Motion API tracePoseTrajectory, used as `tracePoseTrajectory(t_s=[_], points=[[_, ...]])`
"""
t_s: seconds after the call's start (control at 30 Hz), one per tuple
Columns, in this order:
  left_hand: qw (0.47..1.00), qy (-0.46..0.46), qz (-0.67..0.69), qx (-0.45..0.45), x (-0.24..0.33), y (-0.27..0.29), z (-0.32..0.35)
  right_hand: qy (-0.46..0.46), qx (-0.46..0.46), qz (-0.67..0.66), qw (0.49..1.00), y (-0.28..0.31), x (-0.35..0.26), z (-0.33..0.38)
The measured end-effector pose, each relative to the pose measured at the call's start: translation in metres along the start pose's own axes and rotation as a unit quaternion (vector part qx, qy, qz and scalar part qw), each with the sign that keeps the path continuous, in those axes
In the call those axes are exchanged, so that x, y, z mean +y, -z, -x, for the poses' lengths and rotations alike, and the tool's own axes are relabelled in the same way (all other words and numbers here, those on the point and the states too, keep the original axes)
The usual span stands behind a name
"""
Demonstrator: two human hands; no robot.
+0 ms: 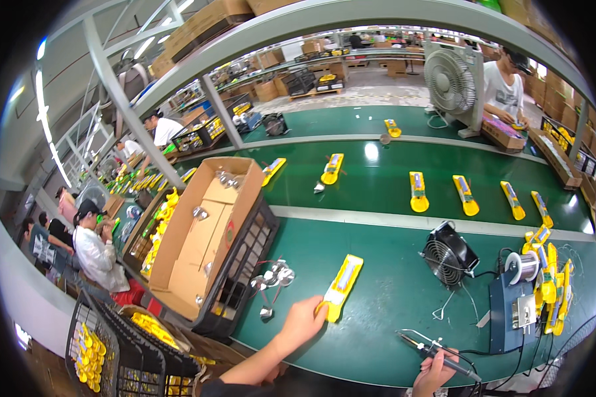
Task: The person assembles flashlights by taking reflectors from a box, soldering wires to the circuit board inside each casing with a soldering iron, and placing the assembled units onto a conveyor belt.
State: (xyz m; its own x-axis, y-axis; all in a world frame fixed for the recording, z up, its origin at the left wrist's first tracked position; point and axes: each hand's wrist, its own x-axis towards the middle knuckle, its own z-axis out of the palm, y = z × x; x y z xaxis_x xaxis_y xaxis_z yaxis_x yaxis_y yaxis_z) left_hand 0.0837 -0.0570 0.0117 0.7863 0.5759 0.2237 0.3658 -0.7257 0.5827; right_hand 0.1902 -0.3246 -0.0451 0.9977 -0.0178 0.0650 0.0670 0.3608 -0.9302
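Two green conveyor belts (391, 192) (factory hall, cartons (205, 225) about)

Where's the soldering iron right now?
In the head view, the soldering iron is at the lower right, held in the person's right hand above the green bench, near the small black fan.

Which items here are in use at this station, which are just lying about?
In use: yellow flashlight body under the left hand; soldering iron in the right hand.
Lying about: small black fan, solder spool, cardboard box, reflector cups.
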Motion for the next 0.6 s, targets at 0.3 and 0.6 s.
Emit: tracePoseTrajectory(t_s=[0.3,0.6], points=[[0.994,-0.022,0.021,0.106,0.007,0.024,0.073,0.041,0.004,0.073,0.996,-0.007,-0.021,0.002],[0.995,0.011,0.022,0.094,0.036,0.005,0.084,0.005,0.021,0.059,0.998,-0.009,-0.022,0.001]])
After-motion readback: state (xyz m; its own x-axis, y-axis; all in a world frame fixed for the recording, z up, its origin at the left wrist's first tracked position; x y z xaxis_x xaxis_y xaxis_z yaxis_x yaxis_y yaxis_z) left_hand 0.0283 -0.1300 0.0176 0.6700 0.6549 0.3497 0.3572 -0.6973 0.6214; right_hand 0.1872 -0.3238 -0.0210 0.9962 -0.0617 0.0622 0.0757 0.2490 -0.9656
